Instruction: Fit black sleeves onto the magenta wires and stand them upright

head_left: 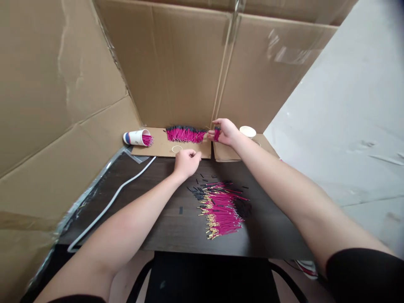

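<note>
My right hand (pixel 226 131) reaches to the far side of the dark table (pixel 164 227) and grips a small bunch of magenta wires (pixel 217 134), right beside a long row of magenta wires with black sleeves (pixel 185 134) laid on a cardboard flap (pixel 159 145). My left hand (pixel 186 162) rests with its fingers curled at the near edge of that flap, next to a small ring (pixel 176 148); I cannot tell whether it holds anything. A loose pile of magenta wires with gold tips (pixel 221 210) and several short black sleeves (pixel 199 192) lie closer to me.
A paper cup (pixel 136 137) lies on its side at the left with wires in its mouth. A second cup (pixel 248 131) stands behind my right hand. A white cable (pixel 110 200) crosses the table's left. Cardboard walls (pixel 176 71) enclose the back and left. A black chair (pixel 211 275) is below.
</note>
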Action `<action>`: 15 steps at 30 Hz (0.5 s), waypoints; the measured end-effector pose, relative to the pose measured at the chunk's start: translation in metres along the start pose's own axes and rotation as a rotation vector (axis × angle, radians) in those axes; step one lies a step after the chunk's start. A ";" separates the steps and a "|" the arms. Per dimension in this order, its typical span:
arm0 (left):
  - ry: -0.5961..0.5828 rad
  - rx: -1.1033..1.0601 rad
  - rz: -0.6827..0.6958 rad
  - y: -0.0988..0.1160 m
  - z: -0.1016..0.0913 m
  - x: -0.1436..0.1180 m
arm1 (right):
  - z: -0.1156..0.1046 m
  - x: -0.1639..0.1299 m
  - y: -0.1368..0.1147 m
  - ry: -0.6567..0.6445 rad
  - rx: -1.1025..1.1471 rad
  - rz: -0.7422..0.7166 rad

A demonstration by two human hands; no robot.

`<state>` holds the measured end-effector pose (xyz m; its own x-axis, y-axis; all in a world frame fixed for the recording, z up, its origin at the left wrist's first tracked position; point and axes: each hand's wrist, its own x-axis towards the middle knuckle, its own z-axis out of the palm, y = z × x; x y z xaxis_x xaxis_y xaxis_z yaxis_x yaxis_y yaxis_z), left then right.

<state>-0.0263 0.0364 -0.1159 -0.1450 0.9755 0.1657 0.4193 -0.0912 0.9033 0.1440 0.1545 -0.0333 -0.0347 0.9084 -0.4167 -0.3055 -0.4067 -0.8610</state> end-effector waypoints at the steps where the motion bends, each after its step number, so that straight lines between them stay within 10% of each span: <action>1: 0.007 0.009 0.001 -0.002 -0.001 0.001 | 0.008 0.008 -0.001 0.024 -0.030 -0.002; 15: 0.048 0.028 0.005 -0.011 0.000 0.009 | 0.062 0.039 -0.012 0.049 -0.424 -0.026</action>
<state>-0.0322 0.0459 -0.1243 -0.1851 0.9643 0.1895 0.4453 -0.0896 0.8909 0.0872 0.2009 -0.0215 0.0162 0.9172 -0.3981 0.1134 -0.3973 -0.9107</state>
